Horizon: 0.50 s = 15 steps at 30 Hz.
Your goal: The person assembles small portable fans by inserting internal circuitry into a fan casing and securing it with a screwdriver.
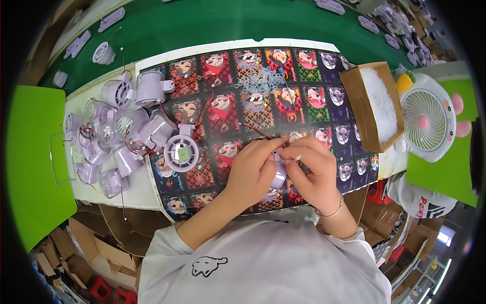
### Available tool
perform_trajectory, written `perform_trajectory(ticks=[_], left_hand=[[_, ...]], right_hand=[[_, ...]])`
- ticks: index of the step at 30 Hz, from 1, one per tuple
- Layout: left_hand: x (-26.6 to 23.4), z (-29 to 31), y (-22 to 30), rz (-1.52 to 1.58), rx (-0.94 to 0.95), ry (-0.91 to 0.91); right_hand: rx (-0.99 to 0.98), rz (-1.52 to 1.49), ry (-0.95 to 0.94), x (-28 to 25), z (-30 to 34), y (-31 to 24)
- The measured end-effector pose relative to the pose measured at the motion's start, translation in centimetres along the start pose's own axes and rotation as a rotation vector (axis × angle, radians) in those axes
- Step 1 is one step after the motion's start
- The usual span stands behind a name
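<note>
Close in front of me, my left hand (251,171) is wrapped round a lavender plastic motor housing (279,173), partly hidden by my fingers. A thin red-and-black wire (254,129) sticks out beyond the fingertips. My right hand (316,169) is closed at the top of the same housing. Between its thumb and fingers shows the end of a small whitish piece (297,158), too small to name. Just left of my hands stands another lavender round housing (181,153) with a green patch at its centre.
Several wired lavender housings (115,126) are heaped at the left. Clear rings (260,80) lie beyond my hands by a blue-tipped screwdriver (288,88). A cardboard box (367,112) of clear small parts and a white desk fan (427,117) stand right. The printed card mat (223,106) lies beneath.
</note>
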<state>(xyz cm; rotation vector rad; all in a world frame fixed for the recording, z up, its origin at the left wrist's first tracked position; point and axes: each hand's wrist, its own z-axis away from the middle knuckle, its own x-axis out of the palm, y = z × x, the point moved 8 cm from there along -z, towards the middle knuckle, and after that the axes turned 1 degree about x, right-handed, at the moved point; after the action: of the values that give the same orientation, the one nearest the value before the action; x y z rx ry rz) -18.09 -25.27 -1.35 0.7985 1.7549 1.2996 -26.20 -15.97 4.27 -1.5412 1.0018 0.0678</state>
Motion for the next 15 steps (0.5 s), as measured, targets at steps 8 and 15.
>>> perform_trajectory(ticks=[8, 15], left_hand=[[0.1, 0.0, -0.2, 0.001, 0.003, 0.021], [0.0, -0.1, 0.4, 0.006, 0.033, 0.034]], right_hand=[[-0.210, 0.173, -0.204, -0.5, -3.4, -0.3], [-0.252, 0.747, -0.202, -1.6, -7.8, 6.7]])
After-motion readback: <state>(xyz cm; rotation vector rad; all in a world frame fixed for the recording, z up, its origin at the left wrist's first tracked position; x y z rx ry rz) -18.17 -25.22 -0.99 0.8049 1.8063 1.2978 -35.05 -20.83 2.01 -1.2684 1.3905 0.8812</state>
